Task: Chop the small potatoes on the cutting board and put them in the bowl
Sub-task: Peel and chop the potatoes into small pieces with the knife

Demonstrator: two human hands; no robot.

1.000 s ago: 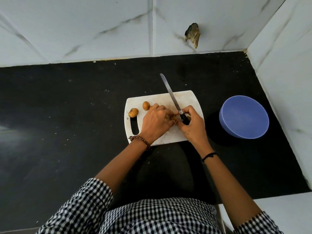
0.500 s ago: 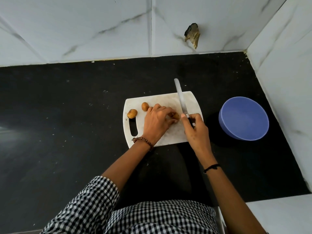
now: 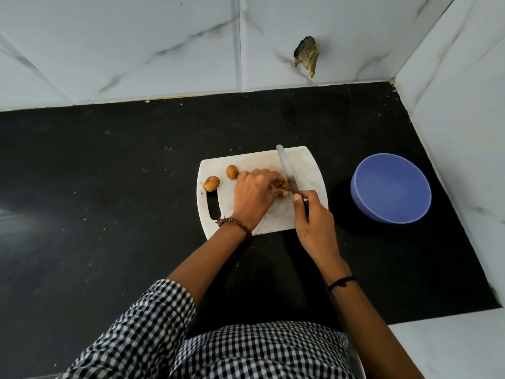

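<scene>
1. Black stone-like desk [image 3: 109,214] fills most of the view. Behind it are white wall tiles [image 3: 136,50] with a marble pattern, and a ragged hole [image 3: 306,57] breaks one tile toward the right.
2. A white cutting board [image 3: 314,170] lies on the desk near the middle, with its handle slot at the left end.
3. Two whole small potatoes sit on the board's left part. The first potato [image 3: 211,183] is just above the slot, and the second potato [image 3: 232,172] is just right of it, close against the left hand.
4. The left hand [image 3: 255,198], with a beaded bracelet [image 3: 235,224] at the wrist, covers the board's middle. Its fingertips hold a third potato [image 3: 284,185] in a narrow grip, and most of that potato is hidden.
5. A knife [image 3: 287,170] has its blade against the right side of that potato, tip pointing to the board's far edge. It is not possible to tell whether it has cut in.
6. The right hand [image 3: 314,222] has its grip closed round the knife's dark handle, one finger laid forward toward the blade. A black thread band [image 3: 341,281] circles the wrist.
7. A blue bowl [image 3: 390,187] stands on the desk right of the board, apart from it.
8. A checked shirt [image 3: 259,351] fills the bottom edge.
</scene>
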